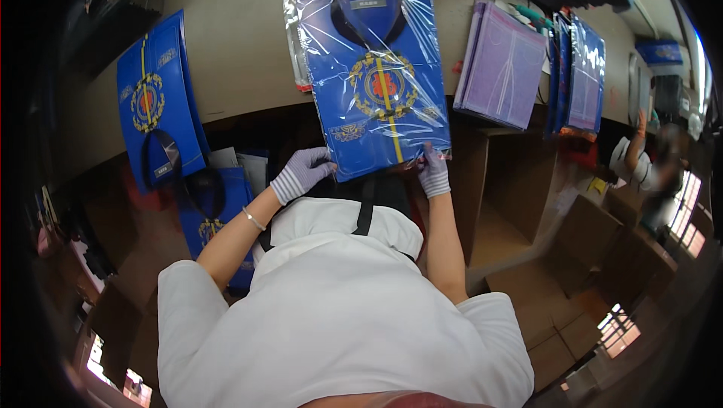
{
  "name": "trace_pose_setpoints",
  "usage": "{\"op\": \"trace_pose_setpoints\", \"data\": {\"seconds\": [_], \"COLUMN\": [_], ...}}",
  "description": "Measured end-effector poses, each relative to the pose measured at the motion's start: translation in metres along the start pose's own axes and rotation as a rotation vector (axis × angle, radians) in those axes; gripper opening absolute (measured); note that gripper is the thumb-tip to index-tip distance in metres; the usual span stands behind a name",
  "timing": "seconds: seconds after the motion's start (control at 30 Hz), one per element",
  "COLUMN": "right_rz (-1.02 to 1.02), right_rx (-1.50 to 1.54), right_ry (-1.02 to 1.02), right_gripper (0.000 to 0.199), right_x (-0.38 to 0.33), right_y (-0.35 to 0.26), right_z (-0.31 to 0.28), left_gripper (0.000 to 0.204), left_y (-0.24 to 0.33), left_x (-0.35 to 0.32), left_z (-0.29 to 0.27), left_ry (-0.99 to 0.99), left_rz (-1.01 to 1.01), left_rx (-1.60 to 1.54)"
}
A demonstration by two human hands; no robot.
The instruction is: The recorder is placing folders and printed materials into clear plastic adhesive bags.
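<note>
A folded blue garment with a gold round emblem lies on the table at 12 o'clock, already inside a clear plastic bag whose red-printed strip sits at the far end. The near edge of the pack overhangs the table's front. The left hand, in a pale knit glove, is at 11 o'clock from the person's chest, its fingers curled under the pack's lower left corner and touching it. The right hand, gloved alike, is closed in a pinch on the lower right corner of the bag.

Judging by this, the garment is fully slid in and the pack is being squared up; whether the bag's mouth is sealed cannot be told.

At 10 o'clock 2 more blue folded garments lie unbagged, 1 on the table and another lower down beside the left forearm, so more bagging seems left. At 1 o'clock a stack of purple sheets rests on the table, with finished bagged packs just beyond it. Cardboard boxes stand at 3 to 4 o'clock.
</note>
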State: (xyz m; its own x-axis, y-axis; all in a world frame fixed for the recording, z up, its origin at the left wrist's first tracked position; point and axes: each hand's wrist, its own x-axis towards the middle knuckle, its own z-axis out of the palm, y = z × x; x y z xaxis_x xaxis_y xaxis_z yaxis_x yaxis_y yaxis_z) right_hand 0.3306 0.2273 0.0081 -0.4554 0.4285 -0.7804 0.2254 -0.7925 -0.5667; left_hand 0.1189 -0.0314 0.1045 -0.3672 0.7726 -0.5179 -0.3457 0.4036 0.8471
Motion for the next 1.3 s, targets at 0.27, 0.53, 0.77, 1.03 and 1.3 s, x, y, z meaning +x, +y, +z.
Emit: {"op": "trace_pose_setpoints", "data": {"seconds": [0.27,0.53,0.77,1.03,1.3], "right_rz": [-0.934,-1.284,0.043,-0.021,-0.643], "right_rx": [-0.647,-1.58,-0.48,0.068,-0.181], "right_ry": [0.013,-0.148,0.288,0.281,0.585], "right_gripper": [0.027,0.024,0.045,0.063,0.026], "right_x": [-0.175,-0.046,0.031,0.056,-0.119], "right_y": [-0.176,-0.114,-0.082,-0.148,-0.106], "right_z": [0.12,0.178,-0.034,-0.035,-0.065], "left_gripper": [0.015,0.011,0.009,0.017,0.013], "left_y": [0.056,0.078,0.078,0.075,0.086], "left_x": [-0.039,0.001,0.109,0.222,0.224], "left_z": [0.002,0.021,0.004,0.007,-0.001], "left_ry": [-0.269,-0.149,0.177,0.143,0.208], "left_rz": [0.08,0.265,0.325,0.401,0.175], "left_rx": [-0.168,0.081,0.401,1.182,0.304]}}
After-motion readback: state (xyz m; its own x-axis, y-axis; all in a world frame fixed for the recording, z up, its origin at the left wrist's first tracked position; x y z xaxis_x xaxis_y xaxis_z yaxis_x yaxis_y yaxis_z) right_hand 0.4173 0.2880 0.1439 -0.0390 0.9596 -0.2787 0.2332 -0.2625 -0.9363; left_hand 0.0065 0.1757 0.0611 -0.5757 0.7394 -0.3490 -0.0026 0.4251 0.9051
